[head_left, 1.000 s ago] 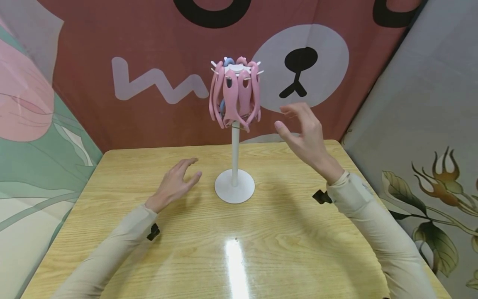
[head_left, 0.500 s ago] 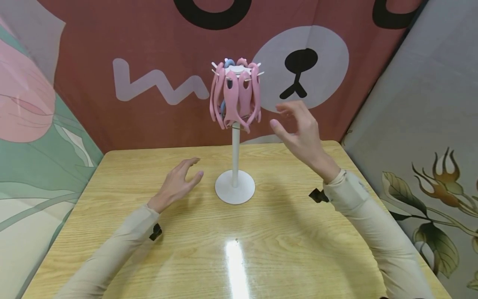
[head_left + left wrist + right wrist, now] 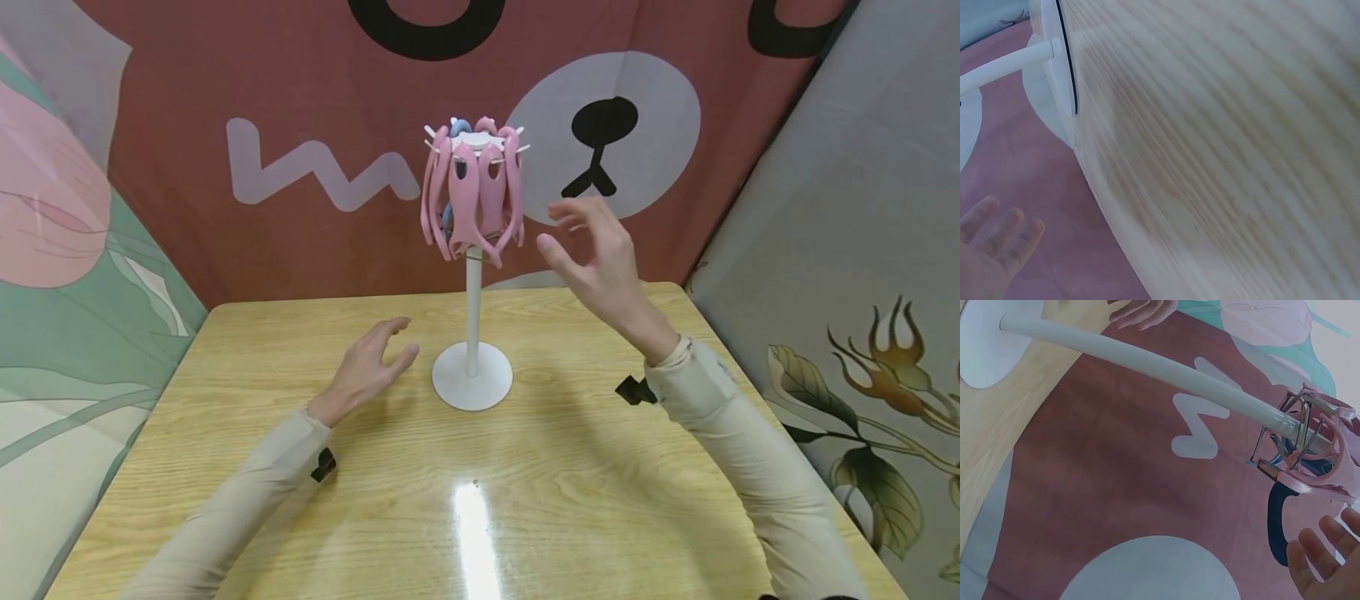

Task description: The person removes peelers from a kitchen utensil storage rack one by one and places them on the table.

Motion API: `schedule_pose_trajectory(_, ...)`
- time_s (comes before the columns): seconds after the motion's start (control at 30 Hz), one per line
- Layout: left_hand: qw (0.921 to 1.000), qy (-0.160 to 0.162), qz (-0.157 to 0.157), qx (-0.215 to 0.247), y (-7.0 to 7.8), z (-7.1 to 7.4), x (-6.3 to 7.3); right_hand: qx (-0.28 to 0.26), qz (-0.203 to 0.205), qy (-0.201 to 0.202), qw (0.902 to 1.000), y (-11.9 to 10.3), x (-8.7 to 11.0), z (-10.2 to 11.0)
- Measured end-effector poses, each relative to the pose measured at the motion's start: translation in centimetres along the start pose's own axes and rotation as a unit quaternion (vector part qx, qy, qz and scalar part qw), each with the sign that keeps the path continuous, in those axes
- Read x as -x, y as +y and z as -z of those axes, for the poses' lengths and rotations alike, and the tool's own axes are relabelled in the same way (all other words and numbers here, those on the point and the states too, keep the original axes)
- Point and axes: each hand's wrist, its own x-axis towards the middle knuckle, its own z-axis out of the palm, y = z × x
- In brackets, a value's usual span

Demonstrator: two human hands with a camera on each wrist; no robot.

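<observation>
A white stand with a round base [image 3: 453,385] and an upright pole [image 3: 473,308] stands on the table. White pegs ring its top, and several pink Y-shaped peelers [image 3: 465,196] hang from them by the holes in their handles. A blue peeler [image 3: 460,127] shows among them at the back. Thin metal blades [image 3: 1304,428] cross their forked lower ends in the right wrist view. My right hand [image 3: 600,262] is raised right of the peelers, thumb and fingers apart, holding nothing. Low over the table, left of the base, my left hand [image 3: 363,371] is empty with fingers loosely bent.
The wooden table [image 3: 390,517] ends at a back edge just behind the stand. A reddish cloth [image 3: 315,75] with a bear face hangs behind it. Printed curtains border the left [image 3: 52,333] and right [image 3: 847,250] sides.
My left hand has moved slightly right, toward the stand's base. My right hand has shifted a little left and up, closer to the peelers. The stand has stayed put.
</observation>
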Motion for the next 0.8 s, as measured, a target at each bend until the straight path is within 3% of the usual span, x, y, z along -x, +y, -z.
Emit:
schedule_pose_trajectory(0.2, 0.9999, -0.007, -0.006, 0.008, 0.4, -0.4, -0.3, -0.012, -0.015, 0.002, 0.9998, -0.3, -0.1, -0.2)
schedule_pose_trajectory(0.8, 0.9998, -0.005, -0.018, 0.001, 1.3, -1.6, -1.2, -0.024, -0.010, 0.004, 0.9997, -0.8, -0.9, -0.7)
